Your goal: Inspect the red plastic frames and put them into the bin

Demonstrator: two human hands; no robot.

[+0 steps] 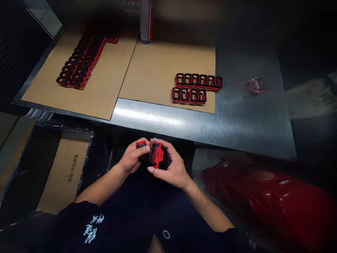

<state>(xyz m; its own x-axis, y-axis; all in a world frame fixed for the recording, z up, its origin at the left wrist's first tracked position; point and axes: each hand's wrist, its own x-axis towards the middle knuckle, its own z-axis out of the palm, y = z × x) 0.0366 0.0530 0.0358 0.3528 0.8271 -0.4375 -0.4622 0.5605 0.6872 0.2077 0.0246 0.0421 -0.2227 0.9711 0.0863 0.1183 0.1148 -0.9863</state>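
In front of my body, below the table's front edge, both hands hold small red-and-black plastic parts. My left hand [133, 156] is closed on one red-and-black plastic part [141, 144], its thumb across the front; most of that part is hidden by the fingers. My right hand [172, 163] grips another red-and-black plastic housing [157, 154] between thumb and fingers, its flat red side with small slots facing right. The two parts are close together; I cannot tell whether they touch.
Similar frames stand in two short rows [195, 88] on the right cardboard sheet [150, 77] and in long rows [79, 65] on the left one. A spray can [146, 23] stands behind. One loose part [257, 85] lies on the metal table [237, 116]. A lined box [91, 147] and red plastic bag [263, 200] flank me.
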